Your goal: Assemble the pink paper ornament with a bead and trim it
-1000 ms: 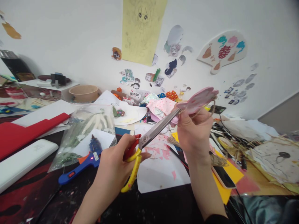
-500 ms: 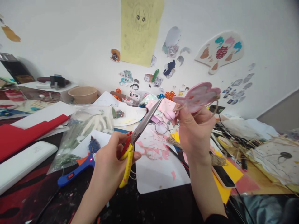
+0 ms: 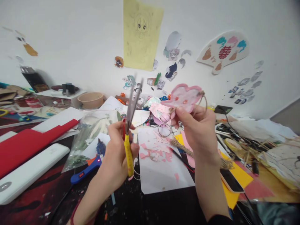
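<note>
Gripping scissors (image 3: 128,146), the left hand (image 3: 117,162) tips their parted blades toward twelve o'clock; at its two o'clock, the right hand (image 3: 199,134) pinches a pink-rimmed cutout (image 3: 183,95). A blue glue gun (image 3: 86,172) lies at eight o'clock.

We note a yellow sheet (image 3: 142,43) bearing a pencil drawing on the white wall (image 3: 77,34), top centre of the frame. We find a painted fan-shaped board (image 3: 223,53) at upper right, marked in teal, pink, brown and red. At left, we record a dark bottle (image 3: 34,78), a white box (image 3: 44,100) and, just beside the box, a tan bowl (image 3: 91,100). At lower left, we observe a red sheet (image 3: 25,147) near a white oblong case (image 3: 35,173). We log a phone (image 3: 232,180) on yellow paper (image 3: 232,200) at lower right.
</note>
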A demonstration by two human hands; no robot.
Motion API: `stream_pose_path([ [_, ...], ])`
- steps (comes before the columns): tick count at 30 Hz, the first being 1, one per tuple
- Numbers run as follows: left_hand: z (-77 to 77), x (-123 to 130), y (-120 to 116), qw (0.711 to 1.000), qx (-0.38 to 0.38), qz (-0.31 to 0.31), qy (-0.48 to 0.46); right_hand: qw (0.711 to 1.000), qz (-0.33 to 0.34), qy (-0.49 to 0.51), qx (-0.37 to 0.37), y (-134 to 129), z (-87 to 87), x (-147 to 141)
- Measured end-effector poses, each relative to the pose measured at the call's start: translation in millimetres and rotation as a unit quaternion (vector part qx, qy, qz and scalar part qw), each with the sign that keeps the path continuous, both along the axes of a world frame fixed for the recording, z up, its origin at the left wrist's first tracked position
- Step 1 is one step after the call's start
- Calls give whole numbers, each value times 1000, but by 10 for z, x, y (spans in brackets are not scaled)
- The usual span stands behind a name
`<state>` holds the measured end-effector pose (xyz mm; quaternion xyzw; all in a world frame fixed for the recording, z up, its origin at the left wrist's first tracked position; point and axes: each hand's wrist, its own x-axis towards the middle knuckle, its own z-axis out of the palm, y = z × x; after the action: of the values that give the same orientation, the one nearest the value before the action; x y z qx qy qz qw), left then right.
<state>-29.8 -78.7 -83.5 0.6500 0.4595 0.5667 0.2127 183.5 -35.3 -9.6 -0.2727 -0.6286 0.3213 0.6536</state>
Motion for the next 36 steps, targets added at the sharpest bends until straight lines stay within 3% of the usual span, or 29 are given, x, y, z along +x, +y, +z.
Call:
stream_pose_path([
  [3, 338, 111, 122, 997, 42, -59, 22, 997, 31, -75, -17, 42, 140, 101],
  [6, 669, 351, 309, 985, 122, -53, -111, 992, 41, -115, -18, 66, 246, 197],
  [10, 905, 694, 540, 982, 128, -80, -113, 989, -5, -146, -9, 88, 286, 325],
  [16, 989, 1052, 732, 973, 106, -119, -165, 992, -111, -64, 15, 241, 252, 515],
  [23, 1039, 1202, 718, 961, 129, 2, -244, 997, 5, -71, -29, 312, 214, 551],
  [28, 1030, 1174, 646, 954, 103, 12, -283, 997, -22, -73, 1, 240, 166, 350],
  [32, 1054, 1144, 595, 943, 137, 27, -301, 995, -73, -69, 25, 193, 157, 224],
  [36, 1077, 1115, 583, 933, 165, 36, -318, 993, -77, -80, 45, 189, 161, 173],
])
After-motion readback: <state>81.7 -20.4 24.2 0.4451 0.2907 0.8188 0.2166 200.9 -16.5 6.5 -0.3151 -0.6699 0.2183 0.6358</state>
